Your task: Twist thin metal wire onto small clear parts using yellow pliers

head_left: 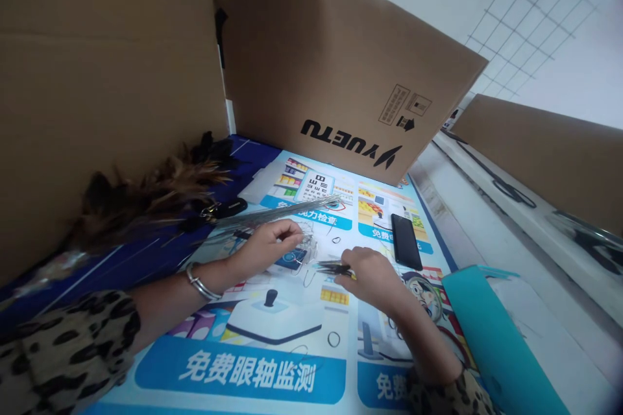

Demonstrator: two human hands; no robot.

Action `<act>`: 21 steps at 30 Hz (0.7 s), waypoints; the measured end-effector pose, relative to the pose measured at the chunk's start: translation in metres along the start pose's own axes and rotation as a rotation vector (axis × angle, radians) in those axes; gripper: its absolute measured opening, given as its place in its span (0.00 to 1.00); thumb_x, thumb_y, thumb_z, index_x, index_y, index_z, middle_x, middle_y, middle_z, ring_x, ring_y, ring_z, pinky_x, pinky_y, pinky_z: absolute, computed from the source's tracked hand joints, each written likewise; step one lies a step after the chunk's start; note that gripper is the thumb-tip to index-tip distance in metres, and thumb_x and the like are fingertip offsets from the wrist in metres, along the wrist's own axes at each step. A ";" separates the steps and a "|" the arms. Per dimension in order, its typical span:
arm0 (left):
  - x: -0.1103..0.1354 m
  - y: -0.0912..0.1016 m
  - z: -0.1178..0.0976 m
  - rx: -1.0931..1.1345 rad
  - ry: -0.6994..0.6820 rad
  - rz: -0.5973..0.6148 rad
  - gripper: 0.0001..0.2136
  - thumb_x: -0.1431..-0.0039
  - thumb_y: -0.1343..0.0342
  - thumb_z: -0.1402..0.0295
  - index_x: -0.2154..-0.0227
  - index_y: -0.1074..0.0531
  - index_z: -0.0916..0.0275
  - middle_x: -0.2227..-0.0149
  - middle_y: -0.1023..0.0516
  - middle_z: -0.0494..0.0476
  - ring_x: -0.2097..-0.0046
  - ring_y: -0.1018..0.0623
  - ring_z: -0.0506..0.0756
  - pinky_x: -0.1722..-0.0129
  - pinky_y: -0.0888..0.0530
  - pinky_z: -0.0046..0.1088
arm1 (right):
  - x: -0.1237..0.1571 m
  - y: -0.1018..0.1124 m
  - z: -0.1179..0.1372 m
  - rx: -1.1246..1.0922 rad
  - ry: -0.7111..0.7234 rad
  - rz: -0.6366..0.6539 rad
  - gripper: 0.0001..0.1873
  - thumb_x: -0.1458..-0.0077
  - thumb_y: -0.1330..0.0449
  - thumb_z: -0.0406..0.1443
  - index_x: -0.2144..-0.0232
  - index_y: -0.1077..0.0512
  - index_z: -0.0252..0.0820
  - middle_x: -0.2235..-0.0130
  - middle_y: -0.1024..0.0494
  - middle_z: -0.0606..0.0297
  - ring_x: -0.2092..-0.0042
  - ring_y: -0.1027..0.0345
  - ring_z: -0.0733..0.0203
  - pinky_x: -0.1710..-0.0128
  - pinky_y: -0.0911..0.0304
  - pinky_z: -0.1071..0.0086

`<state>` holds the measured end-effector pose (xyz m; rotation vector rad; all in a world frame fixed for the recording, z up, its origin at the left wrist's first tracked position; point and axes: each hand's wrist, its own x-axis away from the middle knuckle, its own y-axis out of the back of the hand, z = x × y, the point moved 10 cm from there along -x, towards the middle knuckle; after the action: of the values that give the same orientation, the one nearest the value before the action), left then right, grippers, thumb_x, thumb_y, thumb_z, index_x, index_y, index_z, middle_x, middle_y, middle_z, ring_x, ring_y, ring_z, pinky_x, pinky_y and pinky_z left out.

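My left hand (270,248), a silver bangle on its wrist, has its fingers curled together at a small tangle of thin bent wire pieces (307,243). Whatever sits between those fingertips is too small to make out. Facing it from the right, my right hand (372,275) grips a pair of pliers (335,267), jaws pointing left toward the tangle. Beyond my left hand lies a bundle of long straight metal wires (287,209). A small wire loop (333,339) rests nearer to me, and another wire loop (336,240) lies past the pliers.
A black phone (406,242) lies to the right, with a round patterned tin (423,295) nearer me. A teal folder-like sheet (501,343) slants along the right edge. Brown feathers (156,188) lie at left. Cardboard panels (335,58) stand behind the printed table cover (233,369).
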<state>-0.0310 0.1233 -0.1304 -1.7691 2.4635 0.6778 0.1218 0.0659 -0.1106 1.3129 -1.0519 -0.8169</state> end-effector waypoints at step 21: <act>0.000 -0.003 0.001 0.016 0.002 0.018 0.09 0.45 0.52 0.65 0.75 0.33 0.65 0.76 0.35 0.49 0.73 0.35 0.49 0.74 0.37 0.23 | 0.002 -0.011 0.025 0.189 -0.033 -0.051 0.08 0.45 0.48 0.36 0.70 0.29 0.40 0.68 0.29 0.58 0.64 0.37 0.55 0.68 0.48 0.65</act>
<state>-0.0285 0.1230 -0.1323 -1.7453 2.4816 0.6555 0.1003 0.0544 -0.1228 1.4950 -1.1475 -0.7944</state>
